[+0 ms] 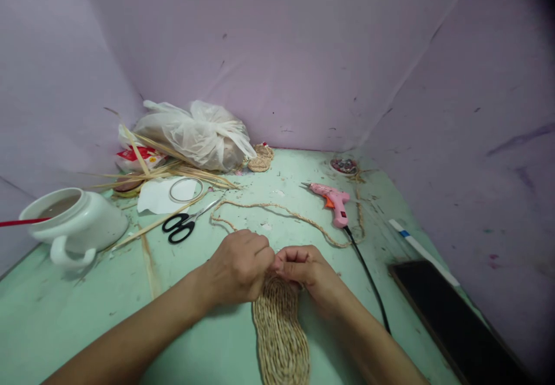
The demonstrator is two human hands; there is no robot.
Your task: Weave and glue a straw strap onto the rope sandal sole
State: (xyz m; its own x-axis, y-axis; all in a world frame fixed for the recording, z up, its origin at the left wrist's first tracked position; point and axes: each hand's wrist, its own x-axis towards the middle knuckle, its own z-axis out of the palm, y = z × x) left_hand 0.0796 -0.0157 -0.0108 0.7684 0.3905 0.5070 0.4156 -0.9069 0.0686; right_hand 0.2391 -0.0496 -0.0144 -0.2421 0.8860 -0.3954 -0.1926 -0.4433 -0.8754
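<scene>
lying flat on the green bench (87, 315) at lower centre of the frame, a woven straw piece (281, 333), long and oval, with its upper end tucked under both hands. left hand (238, 266) and right hand (303, 269) meeting knuckle to knuckle just above it, fingers (260, 252) of both curled tight and pinched shut on the top rim of the weave; cannot tell whether a cord end is also caught there, hidden behind the knuckles. judging by the grip, in the middle of working the rim at that end, pressing or tucking rather than cutting or gluing. calls for a steady pinch and small, close finger work, keeping the piece flat so the rows do not buckle. just beyond the hands, a braided cord (277, 207) looping loose across the centre. to its right, a pink glue gun (333, 201) lying on its side, black cable (368, 281) running down past the right wrist. left of centre, black scissors (184, 226), untouched. further left, a white mug (78, 223). at upper left, straw strips (173, 171) and a plastic bag (195, 133). at lower right, a dark flat panel (451, 315).
</scene>
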